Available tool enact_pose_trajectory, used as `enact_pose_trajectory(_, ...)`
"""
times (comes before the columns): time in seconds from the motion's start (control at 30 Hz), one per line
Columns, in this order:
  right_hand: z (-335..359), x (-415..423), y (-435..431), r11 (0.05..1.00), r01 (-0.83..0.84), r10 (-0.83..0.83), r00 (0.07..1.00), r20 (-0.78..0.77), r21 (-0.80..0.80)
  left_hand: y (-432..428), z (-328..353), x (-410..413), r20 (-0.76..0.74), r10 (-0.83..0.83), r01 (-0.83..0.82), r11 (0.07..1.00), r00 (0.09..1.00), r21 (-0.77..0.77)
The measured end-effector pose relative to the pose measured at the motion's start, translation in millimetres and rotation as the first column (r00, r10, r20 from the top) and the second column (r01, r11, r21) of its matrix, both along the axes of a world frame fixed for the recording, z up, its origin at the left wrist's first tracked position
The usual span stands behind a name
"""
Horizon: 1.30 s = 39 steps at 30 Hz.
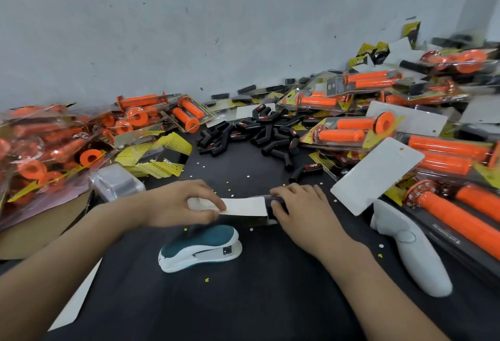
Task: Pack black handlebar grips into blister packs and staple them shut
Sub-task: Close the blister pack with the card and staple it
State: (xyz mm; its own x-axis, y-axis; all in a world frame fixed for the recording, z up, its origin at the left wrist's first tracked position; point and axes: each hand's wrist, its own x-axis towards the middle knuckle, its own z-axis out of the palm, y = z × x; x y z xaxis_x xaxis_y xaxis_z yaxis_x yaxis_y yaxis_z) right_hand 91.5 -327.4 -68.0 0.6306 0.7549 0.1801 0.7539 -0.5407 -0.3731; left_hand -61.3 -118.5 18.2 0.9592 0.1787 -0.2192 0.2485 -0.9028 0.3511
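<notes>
A blister pack lies white card side up on the dark table, in front of me. My left hand pinches its left end between thumb and fingers. My right hand curls around a black handlebar grip at the pack's right end. A teal and white stapler sits just in front of the pack, between my forearms. Several loose black grips are piled further back, in the middle of the table.
Packs of orange grips are heaped on the right and more of them on the left. A white card leans at the right. A white handheld device lies on the table. Clear blister shells lie left, near yellow printed cards.
</notes>
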Motion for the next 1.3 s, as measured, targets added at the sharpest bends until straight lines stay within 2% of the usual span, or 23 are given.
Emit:
enact_pose_trajectory(0.1, -2, 1, 1, 1.0, -0.002, 0.002, 1.0, 0.022, 0.003, 5, -4, 3, 0.041, -0.041, 0.039, 0.998, 0.998, 0.058)
enact_pose_trajectory(0.4, -4, 5, 1, 1.0, -0.017, 0.017, 1.0, 0.012, 0.013, 25, 1, -3, 0.01, -0.153, 0.141, 0.932, 0.988, 0.333)
enact_pose_trajectory(0.77, -2, 2, -1, 0.999, -0.043, 0.043, 0.999, 0.002, -0.032, 20, -3, -2, 0.054, -0.226, 0.183, 0.887, 0.973, 0.425)
enact_pose_trajectory(1.0, 4, 3, -8, 0.987, -0.152, 0.154, 0.987, -0.047, 0.042, 26, -1, -2, 0.052, -0.324, 0.227, 0.759, 0.945, 0.611)
enact_pose_trajectory(1.3, 7, 4, -12, 0.982, -0.18, 0.185, 0.98, -0.072, 0.061, 24, 7, -1, 0.006, -0.382, 0.259, 0.638, 0.924, 0.725)
